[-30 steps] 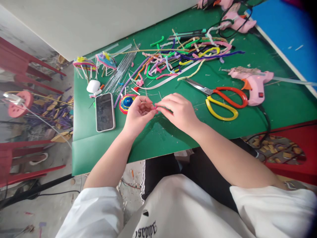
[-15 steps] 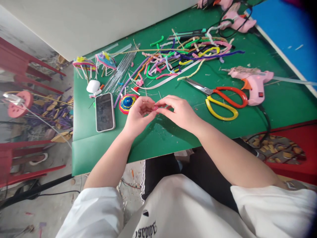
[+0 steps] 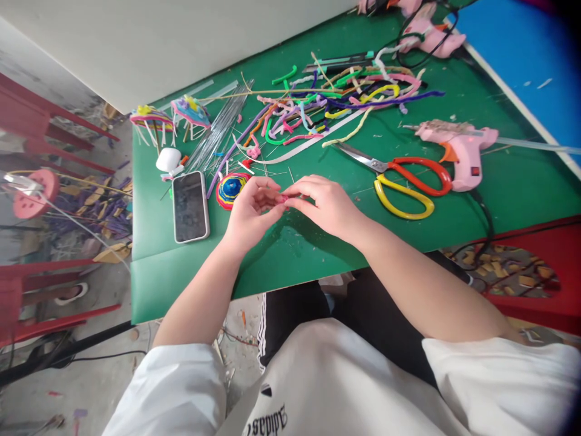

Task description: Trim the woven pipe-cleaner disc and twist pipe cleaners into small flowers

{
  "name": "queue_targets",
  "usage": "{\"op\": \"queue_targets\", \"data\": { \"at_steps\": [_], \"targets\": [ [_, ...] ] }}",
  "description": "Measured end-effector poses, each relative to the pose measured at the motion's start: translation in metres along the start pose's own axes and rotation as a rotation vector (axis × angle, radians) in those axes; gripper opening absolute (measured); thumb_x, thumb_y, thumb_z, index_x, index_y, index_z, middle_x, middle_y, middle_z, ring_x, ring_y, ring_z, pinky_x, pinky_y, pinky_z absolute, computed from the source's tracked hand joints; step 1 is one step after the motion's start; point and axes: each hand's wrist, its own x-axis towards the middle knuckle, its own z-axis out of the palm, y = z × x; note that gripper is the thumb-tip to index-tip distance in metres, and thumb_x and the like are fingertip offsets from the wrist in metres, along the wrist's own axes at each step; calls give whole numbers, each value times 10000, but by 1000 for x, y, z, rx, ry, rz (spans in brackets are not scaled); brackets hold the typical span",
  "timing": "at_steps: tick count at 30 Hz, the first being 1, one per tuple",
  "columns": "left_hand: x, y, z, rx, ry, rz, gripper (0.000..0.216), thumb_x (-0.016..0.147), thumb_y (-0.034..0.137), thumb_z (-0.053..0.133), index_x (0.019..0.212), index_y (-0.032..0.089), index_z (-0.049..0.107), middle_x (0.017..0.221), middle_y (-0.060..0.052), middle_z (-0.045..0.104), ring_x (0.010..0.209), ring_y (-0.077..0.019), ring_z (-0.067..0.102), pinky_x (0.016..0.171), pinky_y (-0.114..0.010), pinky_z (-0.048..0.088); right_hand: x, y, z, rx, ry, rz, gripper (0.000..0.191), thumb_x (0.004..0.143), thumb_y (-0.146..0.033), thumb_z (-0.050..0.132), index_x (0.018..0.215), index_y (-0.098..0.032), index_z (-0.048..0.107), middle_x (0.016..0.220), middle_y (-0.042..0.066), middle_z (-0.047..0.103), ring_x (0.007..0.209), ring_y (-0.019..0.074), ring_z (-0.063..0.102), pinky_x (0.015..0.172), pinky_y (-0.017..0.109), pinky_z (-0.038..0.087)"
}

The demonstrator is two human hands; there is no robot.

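Observation:
Over the green tabletop [image 3: 313, 242], my left hand [image 3: 255, 212] and my right hand [image 3: 324, 206] meet fingertip to fingertip. Between them they pinch a small pink piece [image 3: 285, 200], mostly hidden by the fingers; it looks like a bit of pipe cleaner, but its exact shape cannot be made out. Just left of my left hand lies a round coiled disc [image 3: 230, 189] in blue, yellow and red, partly covered by that hand. Beyond the hands spreads a heap of coloured pipe cleaners [image 3: 313, 112].
Scissors [image 3: 399, 184] with red and yellow handles and a pink glue gun [image 3: 467, 154] lie to the right. At left are a phone [image 3: 190, 207], a white case [image 3: 168, 160], thin wires [image 3: 222, 130] and two small decorated umbrella-like pieces [image 3: 190, 112]. Another glue gun [image 3: 431, 37] lies at back right.
The view has shifted very slightly, so table items sit a little further left. Both hands keep the same pinch on the small pink piece.

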Motion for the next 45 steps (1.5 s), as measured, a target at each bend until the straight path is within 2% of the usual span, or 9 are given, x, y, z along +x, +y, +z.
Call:
{"op": "queue_targets", "data": {
  "at_steps": [8,21,25,29,34,41,45],
  "targets": [
    [1,3,1,-66,42,-25,311,659,192,739,878,208,520,747,34,612,708,-72,617,665,-180,512,0,1,2,3,47,-6,130,832,-250,581,845,-180,690,843,36,702,827,172,606,768,306,459],
    [1,4,5,-63,109,-68,271,639,184,746,794,193,523,702,45,604,621,-52,592,588,-157,494,-1,-5,2,35,66,73,144,831,-231,572,821,-194,710,826,26,711,794,162,620,741,294,452],
    [3,5,5,-111,98,-107,275,646,199,745,804,195,519,700,44,602,624,-61,603,607,-177,513,0,-3,-1,100,60,135,146,825,-247,577,814,-195,712,840,21,714,765,152,623,708,283,456],
    [3,5,4,-147,97,-143,281,660,211,737,827,200,511,700,39,614,656,-83,630,650,-210,537,1,-1,-4,150,121,160,166,836,-258,559,836,-181,706,866,29,711,784,148,621,699,273,462],
    [3,5,4,-111,101,-147,288,651,212,741,835,203,520,704,37,626,637,-89,632,632,-218,535,0,-3,-2,173,102,173,127,807,-243,588,780,-180,695,807,19,699,721,136,613,688,269,467],
    [2,7,7,51,186,-86,273,621,196,757,792,190,544,672,33,627,624,-88,617,594,-204,514,0,-4,0,168,83,200,119,798,-236,580,763,-167,669,766,21,683,680,128,588,650,263,450],
    [2,8,8,27,187,-85,277,619,204,759,792,189,542,662,38,622,602,-83,608,579,-204,519,0,-4,-1,177,65,195,142,815,-246,549,762,-165,652,762,19,668,668,121,568,629,253,428]
  ]
}}
